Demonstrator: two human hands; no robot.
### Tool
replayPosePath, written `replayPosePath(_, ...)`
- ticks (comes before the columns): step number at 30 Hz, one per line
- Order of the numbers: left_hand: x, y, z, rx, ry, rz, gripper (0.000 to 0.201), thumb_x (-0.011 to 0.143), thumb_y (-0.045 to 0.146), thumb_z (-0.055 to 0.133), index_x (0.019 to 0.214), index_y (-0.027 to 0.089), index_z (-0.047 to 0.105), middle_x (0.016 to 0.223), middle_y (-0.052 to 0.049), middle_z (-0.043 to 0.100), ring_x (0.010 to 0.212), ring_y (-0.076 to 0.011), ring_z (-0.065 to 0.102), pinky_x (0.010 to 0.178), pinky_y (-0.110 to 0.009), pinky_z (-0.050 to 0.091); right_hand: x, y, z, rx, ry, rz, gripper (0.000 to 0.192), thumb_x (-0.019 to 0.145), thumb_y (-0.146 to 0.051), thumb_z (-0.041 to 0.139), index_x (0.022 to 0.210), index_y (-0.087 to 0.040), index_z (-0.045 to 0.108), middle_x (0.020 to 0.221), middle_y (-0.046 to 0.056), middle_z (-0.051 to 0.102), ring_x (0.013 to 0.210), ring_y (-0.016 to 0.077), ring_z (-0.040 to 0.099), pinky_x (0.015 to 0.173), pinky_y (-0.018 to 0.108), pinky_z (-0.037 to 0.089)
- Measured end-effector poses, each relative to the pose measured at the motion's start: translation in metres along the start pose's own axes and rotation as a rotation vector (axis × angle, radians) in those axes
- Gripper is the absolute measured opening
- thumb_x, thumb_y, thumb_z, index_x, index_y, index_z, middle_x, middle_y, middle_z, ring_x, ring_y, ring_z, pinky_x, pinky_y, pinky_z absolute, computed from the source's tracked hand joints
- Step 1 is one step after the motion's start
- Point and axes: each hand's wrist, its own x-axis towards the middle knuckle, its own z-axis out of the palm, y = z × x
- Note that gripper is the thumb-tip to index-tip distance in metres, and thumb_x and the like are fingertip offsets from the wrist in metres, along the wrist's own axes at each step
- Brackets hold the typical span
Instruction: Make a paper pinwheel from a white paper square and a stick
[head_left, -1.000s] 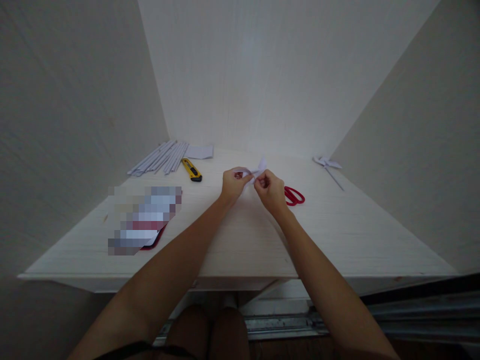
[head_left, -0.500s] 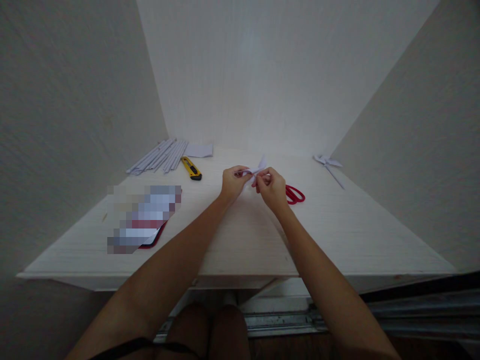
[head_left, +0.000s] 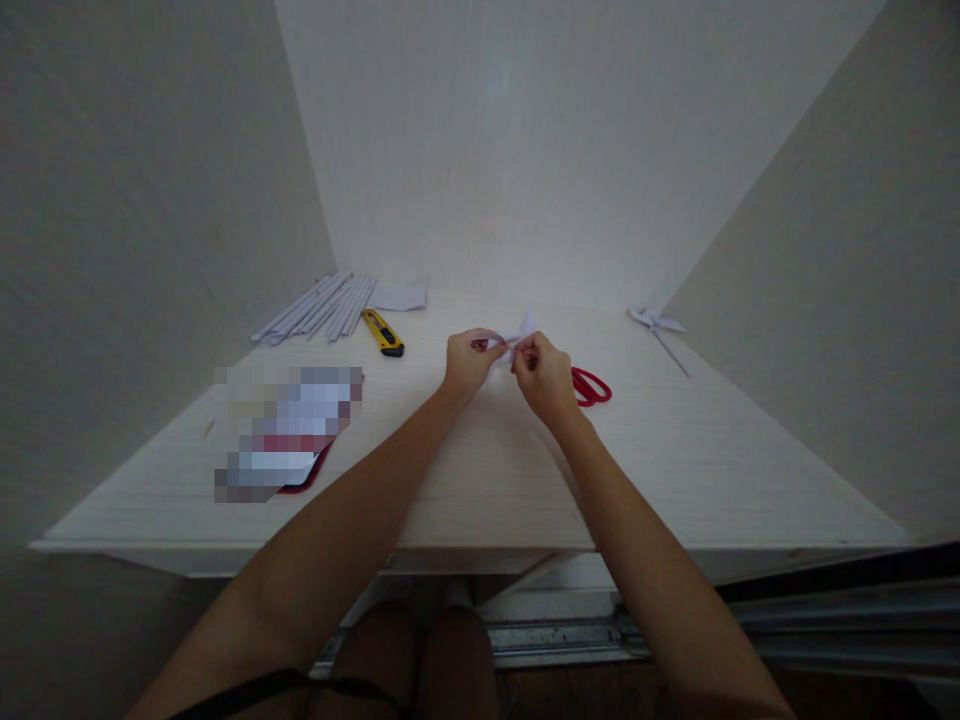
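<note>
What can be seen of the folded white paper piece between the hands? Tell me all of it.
The folded paper piece is small, white and thin, creased into pointed flaps, one tip sticking up and away from the person. It is held above the pale wooden desk, pinched from both sides: the left hand grips its left end, the right hand its right end. Fingers hide its middle, so its full shape is unclear.

Pale table [head_left: 487, 480]; paper strips [head_left: 319, 308], cutter [head_left: 383, 334], scissors [head_left: 591, 386].
</note>
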Motion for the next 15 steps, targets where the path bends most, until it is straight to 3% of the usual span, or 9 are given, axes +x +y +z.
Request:
replayPosePath(7, -0.0007, 0.0001, -0.0004, 0.030, 0.006, 0.004, 0.010, 0.053, 0.016, 0.068, 0.063, 0.014, 0.066, 0.055, 0.002, 0.058, 0.051, -0.0082, 0.046, 0.051, -0.022, 0.036, -0.0007, -0.0016, 0.0007, -0.013, 0.003, -0.011, 0.005, 0.076, -0.015, 0.043, 0.073, -0.019, 0.046, 0.057, 0.001, 0.057, 0.049, 0.0110, 0.050, 0.053, 0.024, 0.034)
replayPosePath(15, -0.0004, -0.0017, -0.0013, 0.078, -0.008, 0.031, 0.009, 0.055, 0.015, 0.066, 0.064, 0.013, 0.067, 0.056, 0.001, 0.058, 0.052, -0.0081, 0.046, 0.051, -0.022, 0.036, 0.0001, 0.0022, 0.0066, 0.167, 0.048, 0.084, 0.004, 0.076, -0.016, 0.043, 0.074, -0.019, 0.042, 0.053, -0.002, 0.056, 0.045, 0.0092, 0.047, 0.050, 0.021, 0.034)
